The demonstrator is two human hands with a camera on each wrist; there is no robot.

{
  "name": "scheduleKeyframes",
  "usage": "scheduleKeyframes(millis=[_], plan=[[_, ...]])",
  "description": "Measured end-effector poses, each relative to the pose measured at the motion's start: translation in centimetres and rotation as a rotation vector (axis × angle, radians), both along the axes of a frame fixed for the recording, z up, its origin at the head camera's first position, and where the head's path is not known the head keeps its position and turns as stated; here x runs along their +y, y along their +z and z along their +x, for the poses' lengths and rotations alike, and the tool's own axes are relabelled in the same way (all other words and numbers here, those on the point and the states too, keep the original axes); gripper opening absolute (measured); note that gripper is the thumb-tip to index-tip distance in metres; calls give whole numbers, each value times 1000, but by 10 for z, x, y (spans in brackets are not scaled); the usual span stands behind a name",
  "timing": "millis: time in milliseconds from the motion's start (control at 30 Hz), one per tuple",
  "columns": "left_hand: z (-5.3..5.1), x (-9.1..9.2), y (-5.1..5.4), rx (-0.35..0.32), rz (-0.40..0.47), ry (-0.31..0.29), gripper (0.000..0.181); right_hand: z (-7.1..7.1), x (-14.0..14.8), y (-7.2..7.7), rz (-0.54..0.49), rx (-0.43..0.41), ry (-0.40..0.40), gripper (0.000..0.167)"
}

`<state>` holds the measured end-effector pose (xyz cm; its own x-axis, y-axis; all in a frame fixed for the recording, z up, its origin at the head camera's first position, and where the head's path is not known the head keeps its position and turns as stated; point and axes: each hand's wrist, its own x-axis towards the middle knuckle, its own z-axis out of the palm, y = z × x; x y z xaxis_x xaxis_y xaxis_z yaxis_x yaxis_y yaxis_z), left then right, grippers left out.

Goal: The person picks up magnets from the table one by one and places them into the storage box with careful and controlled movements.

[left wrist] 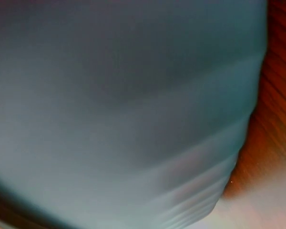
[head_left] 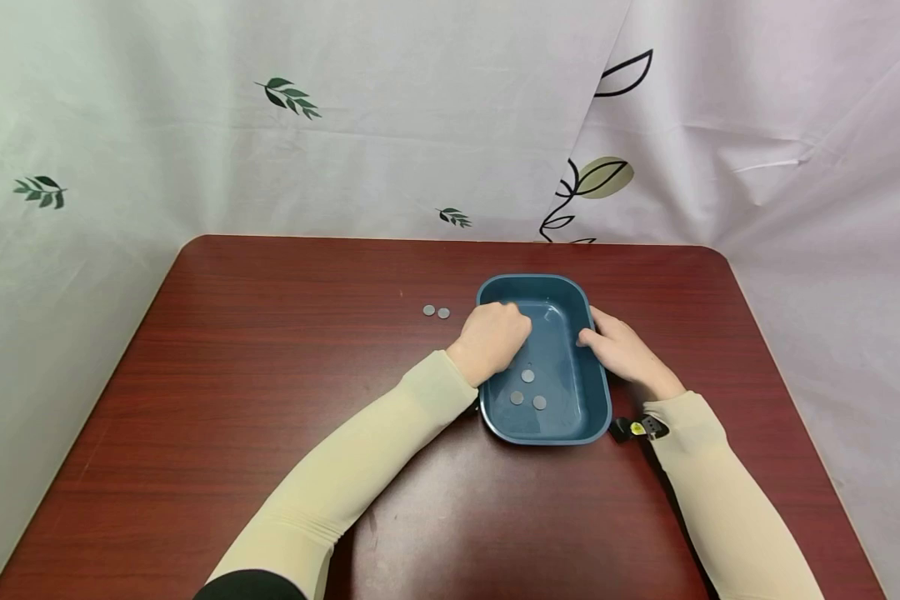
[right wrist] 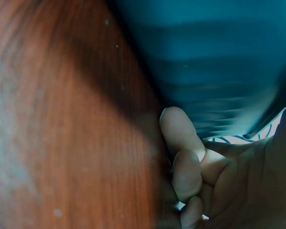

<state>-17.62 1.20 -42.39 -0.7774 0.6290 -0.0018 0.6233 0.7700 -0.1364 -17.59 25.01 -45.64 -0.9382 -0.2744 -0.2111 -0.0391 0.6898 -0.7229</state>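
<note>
A blue rectangular tray (head_left: 598, 408) stands on the table with three round silver coins (head_left: 527, 376) on its floor, near its front. My left hand (head_left: 492, 337) is over the tray's left rim, back of the hand up, its fingers bent downward. Its fingertips are hidden, so whether it holds anything does not show. My right hand (head_left: 624, 346) grips the right wall of the tray, thumb over the rim and fingers outside. The right wrist view shows those fingers (right wrist: 181, 131) against the tray's outer side; the left wrist view has mostly the blurred tray wall (left wrist: 133, 119).
Two more coins (head_left: 436, 312) lie on the reddish-brown wooden table (head_left: 232, 375), left of the tray. A dark strap with a small device (head_left: 641, 428) sits at the right wrist. Behind the table hangs a white cloth (head_left: 375, 150) with leaf prints.
</note>
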Motion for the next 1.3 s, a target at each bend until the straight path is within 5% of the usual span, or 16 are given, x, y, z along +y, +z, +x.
scheduleKeyframes(millis=[600, 800, 1100, 1300], plan=[[7, -5, 8, 25, -2, -17, 11, 1, -1, 2, 15, 0, 0, 52], [7, -15, 11, 9, 78, -55, 19, 0, -1, 1, 18, -1, 1, 54], [8, -29, 10, 96, 195, -135, 26, 1, -1, 1, 23, 1, -1, 54], [9, -36, 5, 112, 217, -136, 30, 0, -1, 1, 17, 3, 2, 52]])
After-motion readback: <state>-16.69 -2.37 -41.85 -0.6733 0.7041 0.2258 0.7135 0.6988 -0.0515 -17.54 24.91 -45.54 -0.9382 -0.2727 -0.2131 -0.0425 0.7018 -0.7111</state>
